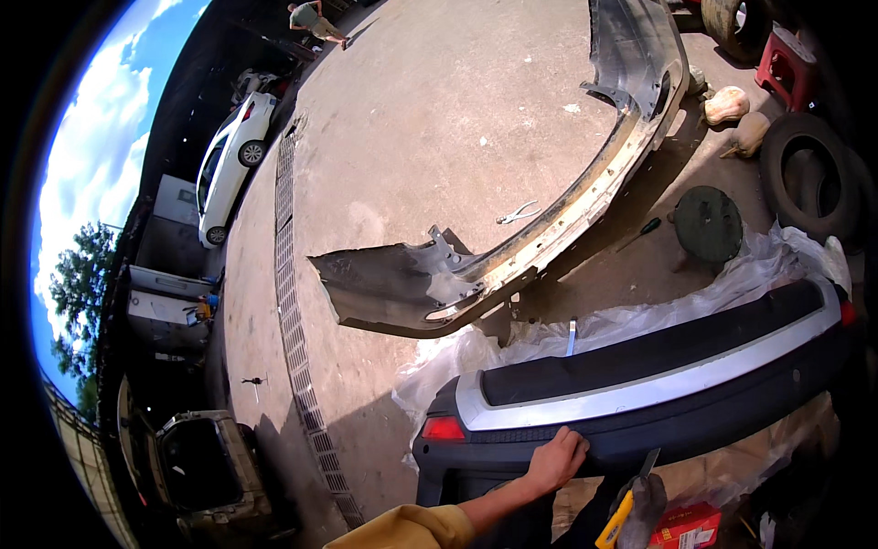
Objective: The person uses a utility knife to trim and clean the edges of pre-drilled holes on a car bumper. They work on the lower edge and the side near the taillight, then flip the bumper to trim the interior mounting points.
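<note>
A wide concrete yard fills the view, a long drain grate running down its left side and a white car parked beyond it. Across the middle lies the old grey bumper, curving from the upper right down to a torn end at centre, inner side up and well apart from the hands. Nearer, and lower right, sits the dark bumper with its silver trim strip and a red reflector at its left end, resting on crumpled clear plastic sheeting. A worn tyre stands at the right edge, a round dark stool just left of it. Now the hands: the left hand comes up from the bottom edge in a yellow sleeve and lies flat on the lower lip of the dark bumper, fingers curled over its edge. The right hand, in a grey glove, is closed round a yellow-handled utility knife, blade pointing up toward the bumper's underside, just beside the left hand. A red box lies next to it. Out on the concrete, small pliers and a green-handled screwdriver.
</note>
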